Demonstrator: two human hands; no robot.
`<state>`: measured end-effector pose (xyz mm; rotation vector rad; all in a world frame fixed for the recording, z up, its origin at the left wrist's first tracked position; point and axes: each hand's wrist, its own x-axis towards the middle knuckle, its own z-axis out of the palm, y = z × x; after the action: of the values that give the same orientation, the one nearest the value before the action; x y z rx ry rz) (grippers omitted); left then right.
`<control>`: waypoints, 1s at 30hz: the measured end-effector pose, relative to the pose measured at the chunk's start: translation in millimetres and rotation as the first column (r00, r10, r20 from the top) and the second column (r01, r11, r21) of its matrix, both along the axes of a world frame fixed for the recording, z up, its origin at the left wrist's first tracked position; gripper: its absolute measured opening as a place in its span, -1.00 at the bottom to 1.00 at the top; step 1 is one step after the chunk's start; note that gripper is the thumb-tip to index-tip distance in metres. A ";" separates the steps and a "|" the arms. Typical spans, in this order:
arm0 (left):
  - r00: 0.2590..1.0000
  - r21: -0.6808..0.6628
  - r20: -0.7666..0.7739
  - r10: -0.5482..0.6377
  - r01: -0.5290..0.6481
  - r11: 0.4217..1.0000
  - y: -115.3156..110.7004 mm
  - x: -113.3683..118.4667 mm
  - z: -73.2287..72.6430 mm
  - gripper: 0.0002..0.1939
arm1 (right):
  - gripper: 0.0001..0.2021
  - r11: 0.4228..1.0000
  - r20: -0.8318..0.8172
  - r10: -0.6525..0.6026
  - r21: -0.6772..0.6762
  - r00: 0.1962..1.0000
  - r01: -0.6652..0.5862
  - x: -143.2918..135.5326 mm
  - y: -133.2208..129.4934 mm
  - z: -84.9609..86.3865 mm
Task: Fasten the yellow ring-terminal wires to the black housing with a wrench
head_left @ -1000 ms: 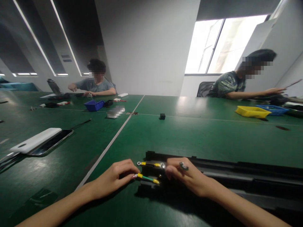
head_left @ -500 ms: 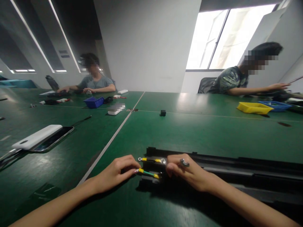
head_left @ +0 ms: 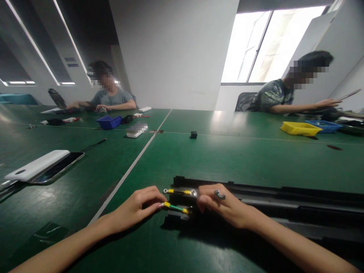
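The green wire (head_left: pixel 175 207) pinched by the left hand (head_left: pixel 142 206), lower centre, could be twisted if tugged; right hand (head_left: pixel 223 208) curled, hold cannot be told.

Tabletop (head_left: pixel 227 161) lies open ahead, up to what seems a black block (head_left: pixel 193 135).

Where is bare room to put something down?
Bare green tabletop lies between the small black cube and the long black housing, and between that cube and the yellow plastic tray. Crowded: the housing's left end, around left hand, right hand and green, yellow-ended cable.
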<state>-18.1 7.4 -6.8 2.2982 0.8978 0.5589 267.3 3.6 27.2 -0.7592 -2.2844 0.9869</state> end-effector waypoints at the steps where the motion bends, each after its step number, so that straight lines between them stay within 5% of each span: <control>1: 1.000 -0.002 -0.004 0.000 0.000 1.000 -0.2 0.0 0.4 -0.85 | -0.43 1.000 -0.005 0.000 -0.011 1.000 0.000 -0.1 -0.5 0.5; 30: 1.000 0.001 0.003 0.011 -0.011 1.000 1.8 1.0 -1.4 -0.86 | -0.48 0.999 0.055 -0.010 0.053 0.998 0.008 0.1 0.5 -1.5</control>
<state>-17.1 9.2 -8.1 2.2941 0.9098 0.5670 267.3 4.2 25.7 -0.7828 -2.3423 0.9084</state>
